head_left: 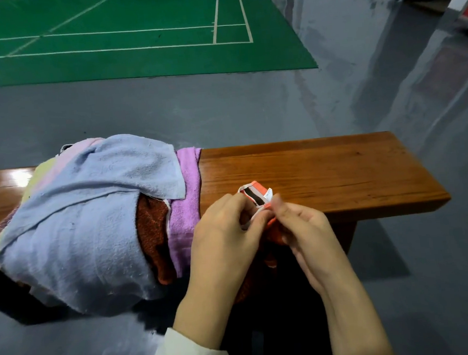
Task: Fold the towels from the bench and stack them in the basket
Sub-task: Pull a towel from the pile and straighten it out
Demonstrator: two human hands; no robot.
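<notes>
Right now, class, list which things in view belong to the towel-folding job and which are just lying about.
Belong: orange towel, pinched by left hand and right hand; light blue towel and purple towel, piled on the wooden bench. No basket shows.
Just there: green sports court; grey floor.

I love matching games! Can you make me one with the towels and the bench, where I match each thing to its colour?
Things:
1. top towel on the pile
2. side towel at the pile's right edge
3. held towel, pinched by the left hand and right hand
4. bench

Colours:
A. orange
B. brown
C. light blue
D. purple

Pairs: 1-C, 2-D, 3-A, 4-B
</notes>
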